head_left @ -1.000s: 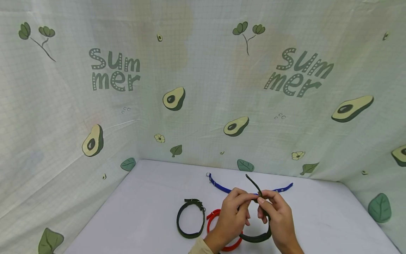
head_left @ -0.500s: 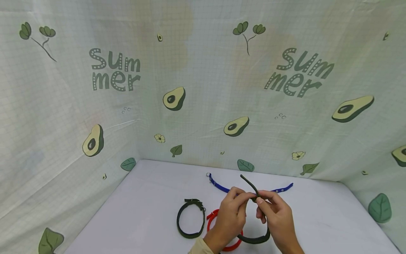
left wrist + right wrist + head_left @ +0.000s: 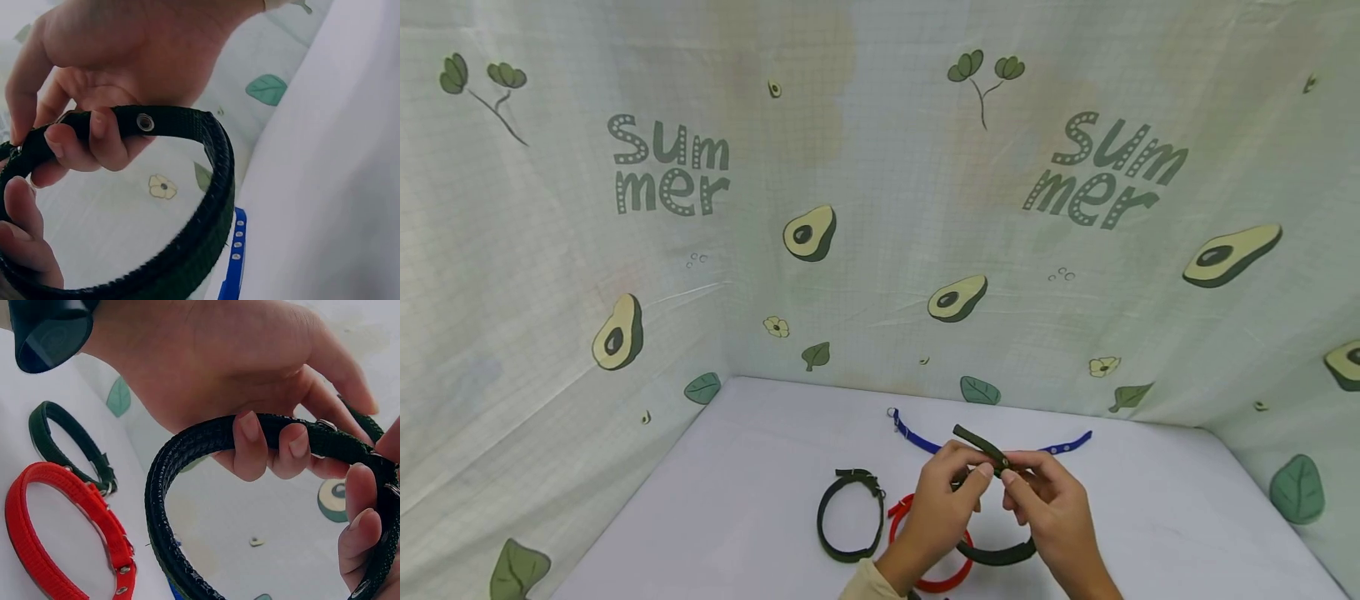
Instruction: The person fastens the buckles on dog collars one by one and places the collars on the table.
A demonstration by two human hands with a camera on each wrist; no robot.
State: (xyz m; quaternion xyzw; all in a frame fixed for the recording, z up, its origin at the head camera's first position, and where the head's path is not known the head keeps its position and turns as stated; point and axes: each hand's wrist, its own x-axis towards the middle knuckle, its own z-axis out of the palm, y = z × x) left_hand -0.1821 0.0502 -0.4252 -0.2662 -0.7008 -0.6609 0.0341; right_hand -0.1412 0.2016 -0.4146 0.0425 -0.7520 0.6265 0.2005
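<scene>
A dark green buckle collar (image 3: pixel 997 557), bent into a loop, is held up in both hands above the table. In the head view my left hand (image 3: pixel 942 492) pinches the strap close to the buckle, and its loose end points up and left. Opposite it, my right hand (image 3: pixel 1058 510) grips the collar with thumb and fingers at the buckle. The left wrist view shows a metal eyelet (image 3: pixel 145 122) on the strap, beside my left fingers (image 3: pixel 106 137). In the right wrist view, my right fingers (image 3: pixel 250 440) curl over the padded band. The fingers partly hide the buckle.
A second dark green collar (image 3: pixel 822 521) lies closed on the white table (image 3: pixel 715 500). Next to it a red collar (image 3: pixel 942 585) sits partly behind my left arm. Farther back a blue collar (image 3: pixel 917 440) lies stretched out, its middle hidden by the hands. A printed curtain (image 3: pixel 880 167) stands behind.
The strap's loose end has swung left and lower, and now shows its broader side. Both hands stay at the buckle with small finger shifts. The collars on the table have not moved.
</scene>
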